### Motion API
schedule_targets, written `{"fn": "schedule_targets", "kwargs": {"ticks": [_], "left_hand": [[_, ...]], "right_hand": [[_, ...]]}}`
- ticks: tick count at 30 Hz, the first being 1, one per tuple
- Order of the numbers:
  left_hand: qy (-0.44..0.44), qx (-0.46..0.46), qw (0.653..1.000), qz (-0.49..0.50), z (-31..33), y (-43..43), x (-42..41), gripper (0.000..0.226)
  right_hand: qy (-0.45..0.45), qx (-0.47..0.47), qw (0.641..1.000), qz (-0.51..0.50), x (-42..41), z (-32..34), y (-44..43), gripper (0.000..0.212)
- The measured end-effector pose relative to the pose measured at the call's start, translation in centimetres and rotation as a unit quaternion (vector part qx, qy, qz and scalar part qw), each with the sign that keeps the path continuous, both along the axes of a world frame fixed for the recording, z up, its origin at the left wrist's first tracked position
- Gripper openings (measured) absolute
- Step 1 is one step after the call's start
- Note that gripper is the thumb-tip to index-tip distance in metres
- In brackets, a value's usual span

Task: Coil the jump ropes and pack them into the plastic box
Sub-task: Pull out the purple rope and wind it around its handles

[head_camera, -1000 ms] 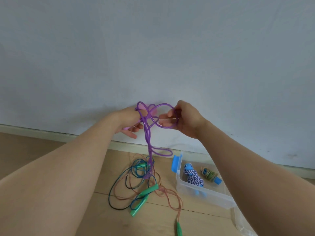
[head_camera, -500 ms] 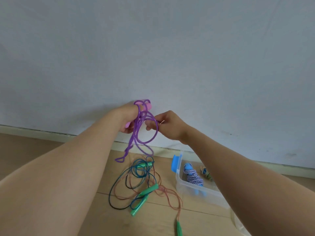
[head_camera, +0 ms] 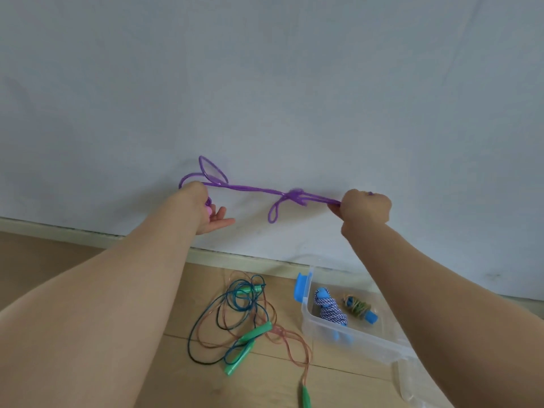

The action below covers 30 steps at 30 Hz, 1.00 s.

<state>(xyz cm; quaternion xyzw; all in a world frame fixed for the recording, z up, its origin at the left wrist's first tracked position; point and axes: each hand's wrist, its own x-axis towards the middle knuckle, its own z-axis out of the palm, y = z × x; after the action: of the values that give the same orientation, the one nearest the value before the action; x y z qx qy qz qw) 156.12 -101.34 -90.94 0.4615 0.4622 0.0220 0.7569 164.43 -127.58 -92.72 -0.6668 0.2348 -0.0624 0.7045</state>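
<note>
On the pale wooden plank floor [head_camera: 141, 381] nearest the person, two thin jump ropes lie uncoiled in one loose tangle [head_camera: 226, 319], one dark teal and one reddish-brown, their green plastic handles [head_camera: 255, 334] scattered through it, so both are judged to be waiting their turn. Just to the right of the tangle stands the clear plastic box [head_camera: 356, 340] with a blue latch [head_camera: 301, 287] on its left end. It is open and already holds two finished bundles: a blue-and-white braided rope [head_camera: 330, 310] wound tight, and beside it a smaller greenish-yellow rope bundle [head_camera: 356, 307] with a blue handle end. Farther out, at arm's length and raised in front of the grey wall [head_camera: 265, 83], the two hands are well apart with the purple jump rope [head_camera: 250, 188] stretched nearly taut between them. The left hand [head_camera: 203, 209] keeps the gathered end with a pink handle tucked against the palm, two fingers sticking out straight and a couple of loops standing above it. The right hand [head_camera: 366, 206] is a closed fist clamped on the other end. A knot [head_camera: 295, 196] with a small hanging loop sits between them, nearer the right hand. As a judgement, this rope is being tied off and is close to ready for the box, which would put the task around halfway: two packed, one nearly bundled, two untouched.
</note>
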Motion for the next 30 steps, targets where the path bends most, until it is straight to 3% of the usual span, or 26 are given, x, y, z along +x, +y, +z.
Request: {"fn": "schedule_targets", "kwargs": {"ticks": [1, 2, 4, 5, 6, 8, 10, 12, 15, 17, 19, 22, 24, 27, 28, 30], "left_hand": [[-0.024, -0.027, 0.999, 0.025, 0.2, -0.1, 0.1, 0.031], [-0.051, -0.051, 0.996, 0.05, 0.5, -0.3, 0.2, 0.034], [-0.099, -0.083, 0.986, 0.106, 1.1, -0.9, 0.5, 0.029], [-0.112, -0.089, 0.98, 0.137, 1.3, -1.1, 0.8, 0.025], [-0.112, -0.083, 0.978, 0.156, 1.4, -1.3, 0.9, 0.024], [-0.105, -0.078, 0.974, 0.184, 0.9, -0.8, 1.2, 0.031], [-0.103, -0.099, 0.962, 0.235, 1.0, -0.3, 1.4, 0.042], [-0.131, -0.087, 0.952, 0.261, 1.7, -0.8, 1.3, 0.045], [-0.154, -0.14, 0.926, 0.314, 2.5, -2.2, 1.7, 0.029], [-0.137, -0.1, 0.95, 0.263, 2.7, -3.0, 1.9, 0.028], [-0.108, -0.084, 0.964, 0.228, 2.4, -3.5, 2.5, 0.026], [-0.114, -0.071, 0.972, 0.19, 2.7, -4.7, 2.9, 0.022], [-0.118, -0.067, 0.975, 0.175, 2.7, -5.3, 3.2, 0.025], [-0.132, -0.058, 0.98, 0.136, 1.7, -5.4, 3.7, 0.029], [-0.139, -0.049, 0.981, 0.124, 1.4, -5.2, 4.1, 0.031], [-0.153, -0.041, 0.981, 0.112, 1.2, -5.1, 4.6, 0.035]], "right_hand": [[0.003, -0.106, 0.994, 0.021, 0.2, 0.2, -0.9, 0.013], [0.0, -0.256, 0.964, 0.065, 0.2, 0.0, -1.5, 0.012], [-0.021, -0.527, 0.833, 0.169, -0.4, -0.7, -2.2, 0.02], [-0.023, -0.615, 0.759, 0.212, -0.9, -1.2, -2.3, 0.026], [-0.015, -0.679, 0.69, 0.252, -1.2, -1.7, -2.5, 0.03], [0.005, -0.745, 0.596, 0.298, -1.7, -2.3, -3.1, 0.033], [0.009, -0.786, 0.544, 0.292, -1.4, -2.3, -3.9, 0.032], [0.003, -0.809, 0.516, 0.281, -1.3, -1.9, -4.6, 0.035], [0.063, -0.762, 0.538, 0.354, -2.1, -1.8, -4.6, 0.03], [0.162, -0.676, 0.559, 0.451, -2.6, -1.8, -4.0, 0.019], [0.231, -0.587, 0.585, 0.51, -2.7, -1.3, -3.3, 0.027], [0.157, -0.57, 0.637, 0.495, -1.9, -1.2, -1.7, 0.054], [0.053, -0.579, 0.669, 0.462, -1.7, -1.5, 0.1, 0.046], [-0.052, -0.392, 0.794, 0.462, -2.0, -1.5, 3.1, 0.021], [-0.065, -0.316, 0.816, 0.48, -2.4, -1.1, 4.0, 0.019], [-0.051, -0.177, 0.827, 0.53, -3.4, -0.3, 5.7, 0.026]]}}
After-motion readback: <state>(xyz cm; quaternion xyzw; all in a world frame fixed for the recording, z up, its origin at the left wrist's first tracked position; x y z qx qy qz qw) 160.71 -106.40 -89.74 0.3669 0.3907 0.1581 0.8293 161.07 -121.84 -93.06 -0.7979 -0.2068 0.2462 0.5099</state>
